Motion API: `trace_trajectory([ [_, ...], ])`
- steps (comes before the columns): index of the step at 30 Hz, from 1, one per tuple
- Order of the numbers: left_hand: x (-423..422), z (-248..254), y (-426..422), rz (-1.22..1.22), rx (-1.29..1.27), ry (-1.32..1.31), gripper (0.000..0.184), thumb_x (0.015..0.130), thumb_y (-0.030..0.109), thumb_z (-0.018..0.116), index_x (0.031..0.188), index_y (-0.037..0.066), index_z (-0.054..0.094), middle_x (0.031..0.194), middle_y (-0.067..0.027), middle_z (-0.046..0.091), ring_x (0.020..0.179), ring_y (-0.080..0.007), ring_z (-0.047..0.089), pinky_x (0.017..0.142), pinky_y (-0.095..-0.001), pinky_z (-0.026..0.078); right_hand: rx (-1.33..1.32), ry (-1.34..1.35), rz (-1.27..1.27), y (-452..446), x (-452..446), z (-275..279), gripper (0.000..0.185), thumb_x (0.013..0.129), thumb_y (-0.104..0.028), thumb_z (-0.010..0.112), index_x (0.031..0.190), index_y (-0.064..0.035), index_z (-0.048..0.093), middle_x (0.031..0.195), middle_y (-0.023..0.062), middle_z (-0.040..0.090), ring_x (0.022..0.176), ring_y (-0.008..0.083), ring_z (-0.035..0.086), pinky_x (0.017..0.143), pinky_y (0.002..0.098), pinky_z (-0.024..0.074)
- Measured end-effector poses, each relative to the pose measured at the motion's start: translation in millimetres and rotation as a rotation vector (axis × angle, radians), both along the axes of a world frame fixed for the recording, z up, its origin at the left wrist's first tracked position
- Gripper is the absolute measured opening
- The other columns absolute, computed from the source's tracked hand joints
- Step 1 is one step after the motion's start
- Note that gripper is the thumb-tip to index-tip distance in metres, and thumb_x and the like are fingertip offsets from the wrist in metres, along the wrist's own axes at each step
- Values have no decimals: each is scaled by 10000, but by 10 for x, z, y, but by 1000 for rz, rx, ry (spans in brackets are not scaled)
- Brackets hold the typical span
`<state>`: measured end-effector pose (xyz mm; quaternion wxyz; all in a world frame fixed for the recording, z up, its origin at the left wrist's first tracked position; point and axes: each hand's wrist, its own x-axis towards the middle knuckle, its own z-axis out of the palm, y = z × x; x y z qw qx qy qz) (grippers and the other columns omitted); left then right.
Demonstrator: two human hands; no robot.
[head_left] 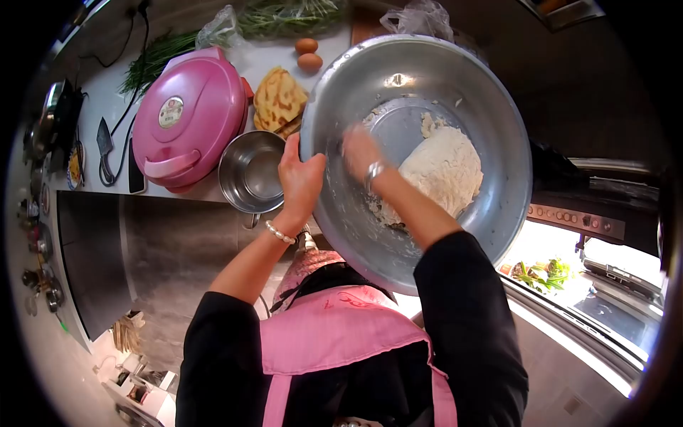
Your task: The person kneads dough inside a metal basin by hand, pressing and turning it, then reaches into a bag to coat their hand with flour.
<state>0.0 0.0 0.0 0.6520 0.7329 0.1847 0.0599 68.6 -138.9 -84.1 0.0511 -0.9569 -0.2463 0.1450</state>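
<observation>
A large metal basin [334,92] holds a lump of pale dough [448,167], with dough scraps and flour stuck around its inner surface. On the basin's left rim my left hand [299,178] is closed, thumb at the rim. My right hand [361,151] is inside the basin, left of the dough and near the left wall; motion blurs its fingers, so their shape and anything in them cannot be made out. Just left of my left hand sits a steel pot [254,173] with a handle.
A pink round electric pan [191,117] stands on the counter, beside flatbreads [279,98] and two brown eggs [309,62]. Green stalks [292,18] and plastic bags [420,20] lie behind. A knife [104,139] is at the left. A stove panel [576,219] is at the right.
</observation>
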Motion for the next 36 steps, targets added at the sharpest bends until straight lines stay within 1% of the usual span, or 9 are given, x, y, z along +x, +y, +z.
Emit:
trace_trajectory([
  [2,-27,-6,-8,-11,-24,-24,375,729,21,529,1103,-6,546,771,-48,592,650,-95,507,611,-249,447,240,139,18,-76,-630,208,206,794,-97,552,955,23,596,1005,214,544,986,347,539,864,422,460],
  [5,-120,55,-123,5,-45,6,361,730,23,530,1089,-14,542,761,-41,582,643,-88,498,598,-246,440,104,231,111,-250,-698,338,197,808,-89,521,951,20,602,1000,214,550,974,352,546,853,426,467],
  [10,-20,74,-71,27,-34,15,340,730,13,527,1069,-12,541,751,-39,574,629,-87,491,579,-243,431,245,72,-121,-313,598,115,202,807,-161,566,942,-14,600,953,223,610,927,371,590,823,418,483],
  [17,19,-78,-26,38,-47,-84,292,728,0,524,1020,-2,536,730,-37,567,622,-86,493,572,-238,429,-318,206,-584,-2048,1490,185,339,830,-153,544,1129,-21,636,1202,180,589,1105,327,575,935,369,458],
  [20,20,-34,-40,32,-72,-109,281,734,-3,524,1014,-17,530,723,-37,564,617,-85,492,572,-240,429,-248,37,-496,-1210,1361,368,236,819,-188,546,942,-48,690,1006,191,658,949,341,637,823,417,509],
  [24,6,67,-37,31,-118,-27,306,734,-7,522,1040,-16,537,721,-32,561,627,-80,491,586,-235,430,-307,39,353,-155,580,452,204,793,-176,540,843,-52,695,853,170,672,858,308,653,728,398,517],
  [27,27,16,-47,41,-32,-86,324,737,-8,522,1060,-11,542,718,-21,557,628,-72,485,583,-228,426,-348,361,481,58,-382,579,261,799,-203,570,959,-44,701,1098,147,629,1067,296,568,918,409,415],
  [33,29,50,-54,44,-38,6,321,738,-9,523,1058,-14,541,746,-25,569,639,-61,485,584,-223,424,-234,147,321,-208,721,569,348,846,-304,454,1004,-101,689,1044,148,656,1042,308,593,923,413,431],
  [36,24,53,-57,40,-79,-20,314,739,-7,523,1052,-17,541,756,-17,569,642,-60,480,585,-221,420,-142,177,-65,-841,1271,448,347,868,-290,433,1023,-89,670,1034,144,656,1015,315,605,897,405,457],
])
